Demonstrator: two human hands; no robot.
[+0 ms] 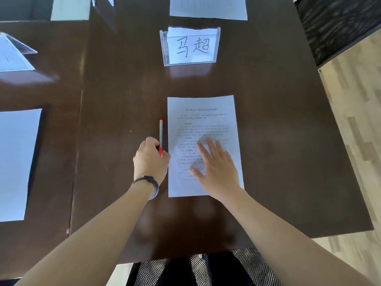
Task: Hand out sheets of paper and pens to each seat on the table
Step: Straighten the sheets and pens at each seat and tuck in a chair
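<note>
Pen (pixel 160 133) pinched in curled left hand (pixel 149 159) fingers, lying just left of the sheet (pixel 206 120). Right hand (pixel 216 170) fingers spread flat on the sheet, gripping nothing. Recommendation: release the pen parallel to the sheet's edge (worktop (pixel 278 120) is glossy), keeping the sheet pinned.

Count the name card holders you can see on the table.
3: one upright beyond the sheet, one at the left edge, one cut off at the top. More may lie outside the view.
</note>
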